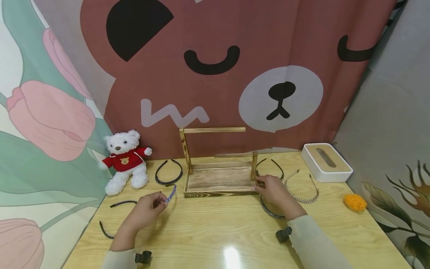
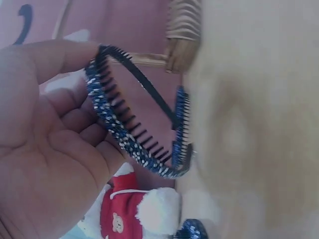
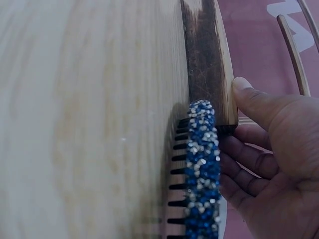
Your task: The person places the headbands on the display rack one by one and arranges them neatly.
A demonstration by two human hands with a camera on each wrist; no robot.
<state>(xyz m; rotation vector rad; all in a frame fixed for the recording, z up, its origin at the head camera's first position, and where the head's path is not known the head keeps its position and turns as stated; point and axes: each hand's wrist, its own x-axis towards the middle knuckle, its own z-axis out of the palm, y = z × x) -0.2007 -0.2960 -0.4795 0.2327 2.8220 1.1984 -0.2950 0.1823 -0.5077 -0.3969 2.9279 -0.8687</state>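
A blue and silver beaded headband with comb teeth is held by my left hand, pinched near one end, above the table's left half. My right hand grips the front right corner of a wooden rack, thumb on its front edge and fingers around its end. That rack has a flat base, two side posts and a rail on top. In the right wrist view another blue and silver headband stands right beside the rack's corner, close to my fingers; whether they touch it I cannot tell.
Left of the rack lie a dark headband and dark headband ends. A pale beaded headband lies on the right. A white teddy bear in red, a white tissue box and an orange fluffy ball are around.
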